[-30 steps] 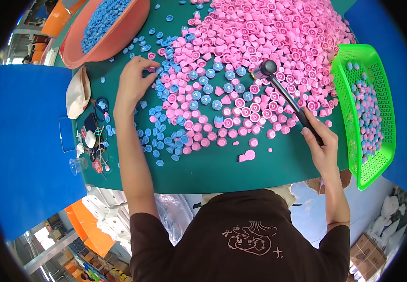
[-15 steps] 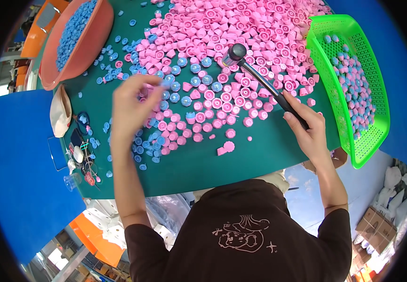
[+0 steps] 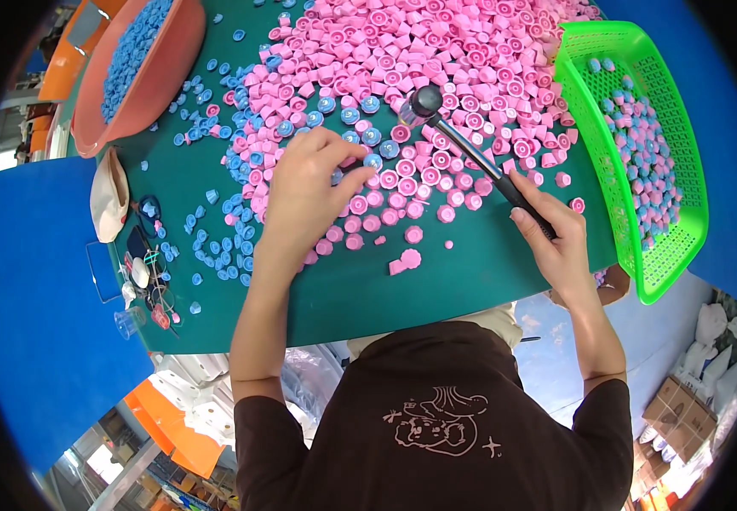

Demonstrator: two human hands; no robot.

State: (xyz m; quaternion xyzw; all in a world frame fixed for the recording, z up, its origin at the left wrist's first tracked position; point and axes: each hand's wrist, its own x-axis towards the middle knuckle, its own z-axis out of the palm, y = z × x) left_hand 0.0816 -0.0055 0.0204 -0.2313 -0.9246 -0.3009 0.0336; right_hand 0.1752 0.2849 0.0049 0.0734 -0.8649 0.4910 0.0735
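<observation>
My right hand (image 3: 554, 234) is wrapped round the black grip of a small mallet (image 3: 476, 155). The mallet's round black head rests over the pink pieces, pointing away to the left. My left hand (image 3: 313, 183) reaches in from the left, thumb and index finger closed about a blue-topped piece (image 3: 373, 161) at their tips. Several similar pieces with blue tops (image 3: 349, 116) stand in loose rows just beyond that hand. Small pink cups (image 3: 407, 186) lie around them. My left palm and fingers hide part of the pieces beneath.
A large heap of pink cups (image 3: 436, 51) covers the far table. Blue caps (image 3: 225, 247) lie scattered at left, near a salmon basin (image 3: 183, 60) of more caps. A green basket (image 3: 632, 285) holding pink-and-blue pieces stands at right. Glasses and small items lie at the left edge.
My left hand has moved right and slightly nearer, from the blue caps at left to a blue-topped piece in the middle. The mallet in my right hand has barely shifted.
</observation>
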